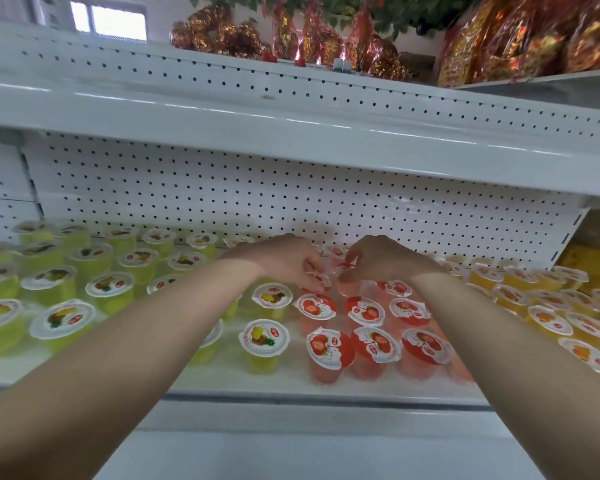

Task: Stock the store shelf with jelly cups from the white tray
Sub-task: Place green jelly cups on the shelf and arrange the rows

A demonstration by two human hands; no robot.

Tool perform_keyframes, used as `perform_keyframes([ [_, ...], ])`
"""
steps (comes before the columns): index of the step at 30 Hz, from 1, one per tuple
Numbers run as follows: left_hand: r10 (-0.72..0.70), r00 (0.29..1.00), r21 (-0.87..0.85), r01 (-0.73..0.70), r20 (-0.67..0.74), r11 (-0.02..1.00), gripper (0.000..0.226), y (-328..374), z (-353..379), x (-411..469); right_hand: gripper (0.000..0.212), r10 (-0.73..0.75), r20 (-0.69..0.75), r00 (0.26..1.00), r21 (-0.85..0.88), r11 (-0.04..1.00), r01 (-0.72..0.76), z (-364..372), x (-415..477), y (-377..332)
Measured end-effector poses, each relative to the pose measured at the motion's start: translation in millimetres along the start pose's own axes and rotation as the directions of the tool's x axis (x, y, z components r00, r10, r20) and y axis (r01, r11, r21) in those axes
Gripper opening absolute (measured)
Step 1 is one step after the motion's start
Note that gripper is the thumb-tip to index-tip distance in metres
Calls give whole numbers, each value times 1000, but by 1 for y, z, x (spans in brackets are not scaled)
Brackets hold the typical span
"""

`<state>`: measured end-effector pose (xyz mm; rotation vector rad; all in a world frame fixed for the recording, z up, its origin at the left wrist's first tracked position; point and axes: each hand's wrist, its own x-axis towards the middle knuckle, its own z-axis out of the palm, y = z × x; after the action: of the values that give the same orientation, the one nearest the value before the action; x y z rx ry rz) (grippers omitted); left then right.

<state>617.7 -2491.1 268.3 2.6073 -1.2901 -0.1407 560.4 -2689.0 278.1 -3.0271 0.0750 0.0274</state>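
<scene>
Both forearms reach over the shelf [257, 384]. Left hand [284, 259] pinches a red jelly cup [318, 278]; right hand [383, 259] pinches a second red cup [344, 268] just beside it, behind the red rows. Lids show a strawberry and a red oval logo; the writing is too blurred to read.

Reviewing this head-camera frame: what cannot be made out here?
Head view: the white tray is outside the frame.
Head view: whether the left hand and right hand grip red jelly cups; the hands' own backs cover the contact.
Head view: wording on the lids, too small and blurred.
</scene>
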Motion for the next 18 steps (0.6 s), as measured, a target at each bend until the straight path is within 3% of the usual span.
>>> perform_keyframes([
  [4,3,1000,16,-3,11,1000,52,2,1,2,60,1,14,1000,-2,1000,-1,1,0,2],
  [11,7,995,120,5,-101,993,43,-6,7,9,57,-6,0,1000,-10,1000,6,4,1,3],
  [18,-26,994,92,35,-102,995,42,-5,5,4,55,2,-43,999,4,1000,-2,9,1,2],
])
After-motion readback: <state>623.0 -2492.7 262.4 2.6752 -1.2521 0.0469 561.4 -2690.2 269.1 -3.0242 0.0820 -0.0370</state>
